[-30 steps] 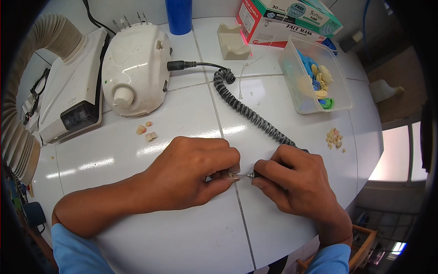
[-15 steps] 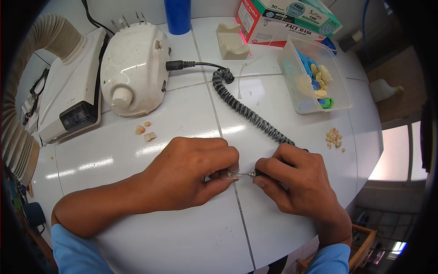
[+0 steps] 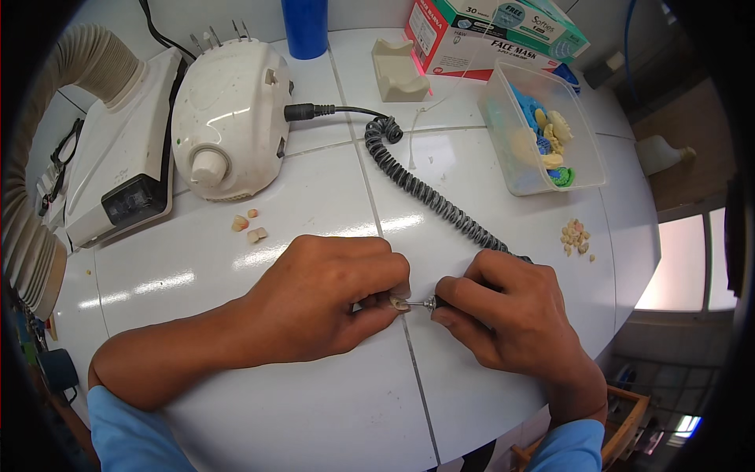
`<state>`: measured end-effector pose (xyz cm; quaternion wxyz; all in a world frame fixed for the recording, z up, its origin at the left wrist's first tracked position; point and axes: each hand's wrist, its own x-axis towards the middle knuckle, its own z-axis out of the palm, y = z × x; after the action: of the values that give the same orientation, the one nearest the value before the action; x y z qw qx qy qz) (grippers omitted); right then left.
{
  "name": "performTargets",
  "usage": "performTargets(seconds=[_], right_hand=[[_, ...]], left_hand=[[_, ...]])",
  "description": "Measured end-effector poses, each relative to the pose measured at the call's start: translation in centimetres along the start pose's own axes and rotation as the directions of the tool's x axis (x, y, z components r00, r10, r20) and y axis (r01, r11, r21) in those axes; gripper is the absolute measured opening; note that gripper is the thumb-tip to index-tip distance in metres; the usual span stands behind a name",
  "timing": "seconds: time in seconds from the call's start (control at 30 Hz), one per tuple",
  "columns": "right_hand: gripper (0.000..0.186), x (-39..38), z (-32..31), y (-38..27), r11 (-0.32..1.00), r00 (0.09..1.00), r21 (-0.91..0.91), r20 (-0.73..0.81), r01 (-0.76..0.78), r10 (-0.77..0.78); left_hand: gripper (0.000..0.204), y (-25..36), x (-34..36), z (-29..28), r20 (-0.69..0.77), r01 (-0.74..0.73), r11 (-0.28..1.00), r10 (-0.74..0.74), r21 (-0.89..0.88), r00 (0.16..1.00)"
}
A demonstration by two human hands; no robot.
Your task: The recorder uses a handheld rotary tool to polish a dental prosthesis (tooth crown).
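Observation:
Between the thumb and fingers of my left hand [image 3: 326,295] is pinched a small cream tooth-like piece [image 3: 399,304], mostly hidden by the fingertips. My right hand [image 3: 515,315] is closed around a rotary handpiece [image 3: 432,303], whose thin metal bur [image 3: 415,304] points left and appears to touch the piece. Most of the handpiece body lies hidden within the fingers. From behind my right hand a black coiled cord [image 3: 429,200] runs back to a white control unit [image 3: 226,118] with a round knob. Several tooth-like pieces [image 3: 256,234] rest on the table beyond my left hand.
At the far left stands a white device [image 3: 118,157] with a ribbed hose [image 3: 35,212]. Toward the back are a blue cylinder [image 3: 305,27], a beige handpiece rest [image 3: 397,71] and mask boxes [image 3: 487,39]. A clear tub [image 3: 543,182] holds moulds; small tooth-like pieces [image 3: 576,236] lie nearer.
My right hand and the handpiece have shifted very slightly left. My left hand keeps its pinch on the tooth-like piece almost unmoved.

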<state>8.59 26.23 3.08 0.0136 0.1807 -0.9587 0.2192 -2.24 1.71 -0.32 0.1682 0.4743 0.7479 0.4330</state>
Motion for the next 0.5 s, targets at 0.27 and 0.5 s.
performTargets(seconds=[0.27, 0.5], right_hand=[[0.016, 0.03, 0.08, -0.03, 1.000, 1.000, -0.006, -0.013, -0.004, 0.004], [0.017, 0.03, 0.19, -0.08, 1.000, 1.000, -0.011, -0.018, 0.012, -0.012]], left_hand=[[0.018, 0.08, 0.03, -0.08, 0.005, 0.002, 1.000, -0.002, 0.002, 1.000], [0.017, 0.13, 0.11, -0.05, 0.000, -0.002, 1.000, 0.002, -0.002, 1.000]])
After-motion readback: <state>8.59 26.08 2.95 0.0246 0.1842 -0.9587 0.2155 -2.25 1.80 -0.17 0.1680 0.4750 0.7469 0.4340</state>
